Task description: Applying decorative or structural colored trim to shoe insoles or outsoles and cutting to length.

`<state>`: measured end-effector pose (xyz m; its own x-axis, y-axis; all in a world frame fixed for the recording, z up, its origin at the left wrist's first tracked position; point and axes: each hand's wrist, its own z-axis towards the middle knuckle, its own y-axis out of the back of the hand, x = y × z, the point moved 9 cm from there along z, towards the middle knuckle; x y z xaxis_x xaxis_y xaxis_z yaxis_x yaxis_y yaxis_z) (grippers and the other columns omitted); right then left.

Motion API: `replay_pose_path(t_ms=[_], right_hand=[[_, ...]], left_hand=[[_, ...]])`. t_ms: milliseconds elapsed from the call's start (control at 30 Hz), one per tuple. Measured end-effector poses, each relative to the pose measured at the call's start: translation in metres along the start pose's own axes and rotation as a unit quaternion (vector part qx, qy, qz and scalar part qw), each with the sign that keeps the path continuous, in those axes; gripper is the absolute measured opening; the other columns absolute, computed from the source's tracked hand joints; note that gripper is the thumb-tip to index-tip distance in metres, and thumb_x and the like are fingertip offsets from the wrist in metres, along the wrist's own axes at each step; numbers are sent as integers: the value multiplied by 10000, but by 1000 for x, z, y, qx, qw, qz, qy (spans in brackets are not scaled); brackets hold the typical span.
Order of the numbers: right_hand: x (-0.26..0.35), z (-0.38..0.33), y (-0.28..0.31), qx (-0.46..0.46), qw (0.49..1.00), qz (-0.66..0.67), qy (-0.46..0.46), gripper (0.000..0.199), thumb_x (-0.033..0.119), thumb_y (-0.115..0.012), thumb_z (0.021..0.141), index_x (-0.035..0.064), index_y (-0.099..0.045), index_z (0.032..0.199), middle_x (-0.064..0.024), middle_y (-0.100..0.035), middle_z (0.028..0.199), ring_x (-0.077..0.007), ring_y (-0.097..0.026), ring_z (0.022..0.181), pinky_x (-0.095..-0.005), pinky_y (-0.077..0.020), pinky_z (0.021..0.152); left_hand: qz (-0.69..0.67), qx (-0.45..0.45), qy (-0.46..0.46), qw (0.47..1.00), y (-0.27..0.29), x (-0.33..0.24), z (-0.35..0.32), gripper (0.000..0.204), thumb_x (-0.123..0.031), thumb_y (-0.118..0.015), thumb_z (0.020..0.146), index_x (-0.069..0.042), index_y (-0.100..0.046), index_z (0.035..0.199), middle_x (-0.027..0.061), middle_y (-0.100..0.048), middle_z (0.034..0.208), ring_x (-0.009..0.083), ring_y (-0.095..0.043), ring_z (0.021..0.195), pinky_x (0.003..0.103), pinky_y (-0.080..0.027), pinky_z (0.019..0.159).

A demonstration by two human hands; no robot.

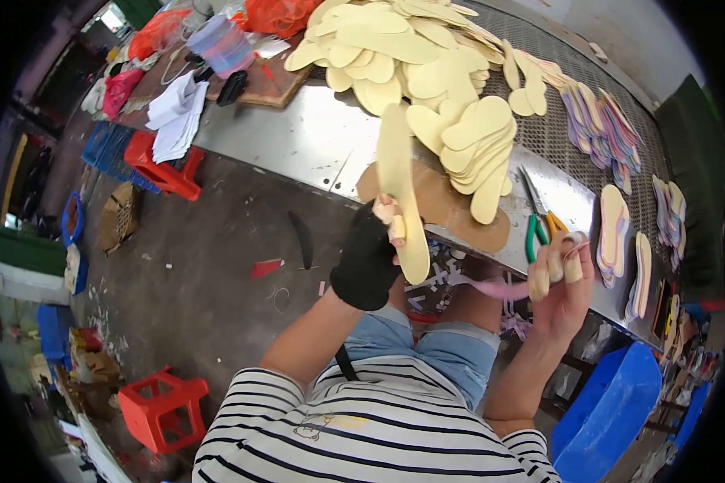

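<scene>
The gloved left hand [368, 256] has its grip clenched on a yellow insole [400, 189] held upright above the worktop [298, 137]; the right hand [562, 278] pinches a pink strip [491, 286] just right of that grip, likely peeling backing; next, careful alignment

A pale yellow insole [401, 193] is being shown at centre frame, gripped in a black fingerless glove [366, 262]. Pale yellow is being repeated in the heap of insoles [427, 64] at upper centre. Green-and-orange scissor handles [540, 229] are being seen centre right — pink strip [491, 287] below. Red stool [163, 406] lower left — black-and-white striped shirt [362, 427] at bottom.
</scene>
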<state>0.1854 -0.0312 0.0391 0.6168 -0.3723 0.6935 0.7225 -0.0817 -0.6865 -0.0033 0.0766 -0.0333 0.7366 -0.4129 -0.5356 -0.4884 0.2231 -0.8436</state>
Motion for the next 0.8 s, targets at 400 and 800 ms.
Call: replay_pose_path(t_ms=[400,800], right_hand=[[-27,-13,-37,-6,936,-343,-83,79,45,-547,886,-16,-557,934,-50,-612,831,-84,-580,721,-212,-473,643],[-43,-1,-50,38,847,-530,11,94,-21,-617,773,-14,-607,866,-32,-562,900,-30,-414,520,-187,-314,460]], left_hand=[[-96,149,-4,984,-30,3,0,239,-278,-535,921,-111,-507,751,-17,-416,602,130,-454,622,257,-382,544],[363,28,-252,897,-44,-40,-8,116,-128,-531,910,-18,-567,918,34,-563,825,99,-525,730,250,-434,647]])
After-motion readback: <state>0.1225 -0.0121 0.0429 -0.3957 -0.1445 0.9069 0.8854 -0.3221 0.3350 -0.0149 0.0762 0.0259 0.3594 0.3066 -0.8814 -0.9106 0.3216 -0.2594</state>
